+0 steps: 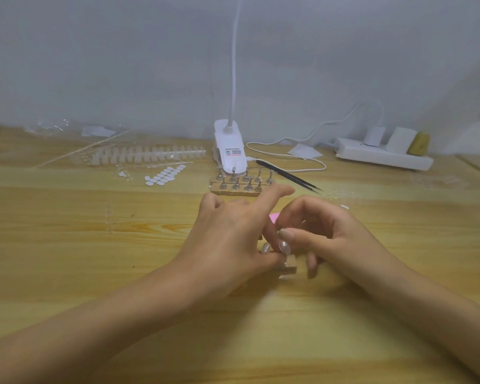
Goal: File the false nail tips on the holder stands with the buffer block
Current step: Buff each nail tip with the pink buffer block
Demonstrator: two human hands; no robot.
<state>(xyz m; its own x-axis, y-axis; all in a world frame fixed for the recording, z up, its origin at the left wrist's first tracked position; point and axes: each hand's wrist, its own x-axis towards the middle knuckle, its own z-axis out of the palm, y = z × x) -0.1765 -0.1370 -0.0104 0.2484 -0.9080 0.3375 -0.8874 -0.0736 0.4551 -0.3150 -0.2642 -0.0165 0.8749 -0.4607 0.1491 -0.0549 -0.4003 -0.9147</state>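
- Left hand (227, 236) is spreading its fingers, thumb pressing the wooden holder base (290, 266) bearing pearly false nail tips (284, 246).
- Right hand (324, 231) is curling its fingers around the pink buffer block (273, 217).

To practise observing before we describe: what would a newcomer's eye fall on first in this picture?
The two hands meeting at the centre of the wooden table: the left hand and right hand crowd round pearly false nail tips, a pink buffer block peeking from the right's curled fingers. Behind them stands a white clip lamp with holder stands at its foot.
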